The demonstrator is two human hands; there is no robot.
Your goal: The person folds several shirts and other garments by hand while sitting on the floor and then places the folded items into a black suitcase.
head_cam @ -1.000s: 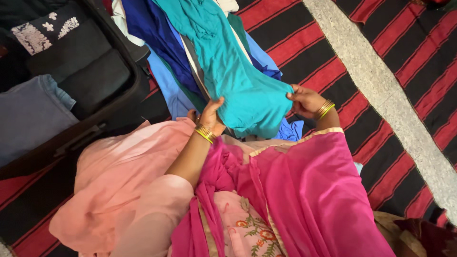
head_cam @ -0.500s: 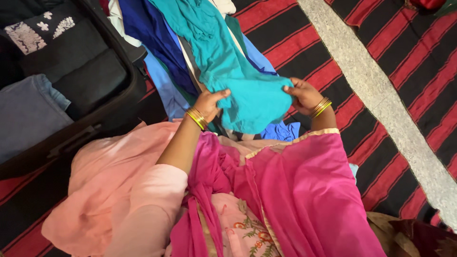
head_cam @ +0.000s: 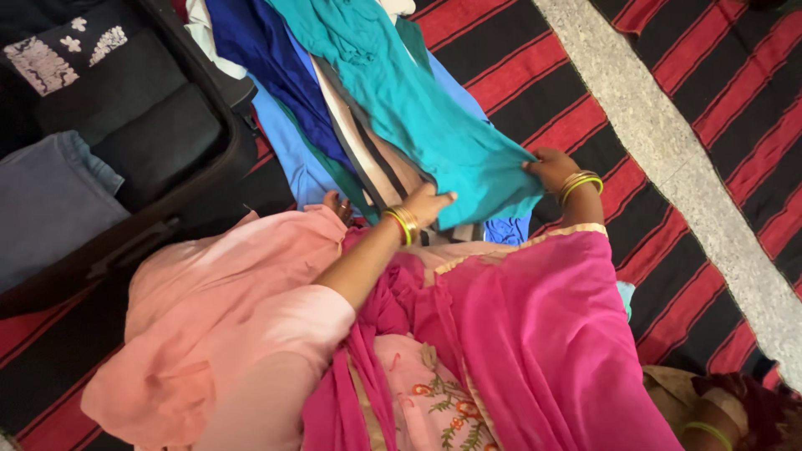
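The teal cloth [head_cam: 434, 125] now lies flatter, left hand [head_cam: 428, 205] slid rightward beneath its hem, right hand [head_cam: 551, 167] still clamped on it.

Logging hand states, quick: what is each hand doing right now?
Left hand: closed on the near edge of the teal cloth.
Right hand: closed, gripping the same cloth's right corner.

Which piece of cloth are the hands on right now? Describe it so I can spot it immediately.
Start at the open dark suitcase on the left; beside it a pile of clothes lies on the red-and-black striped rug. The teal cloth lies topmost, with the left hand and right hand at its near edge. Its neighbours are navy, light blue and striped.
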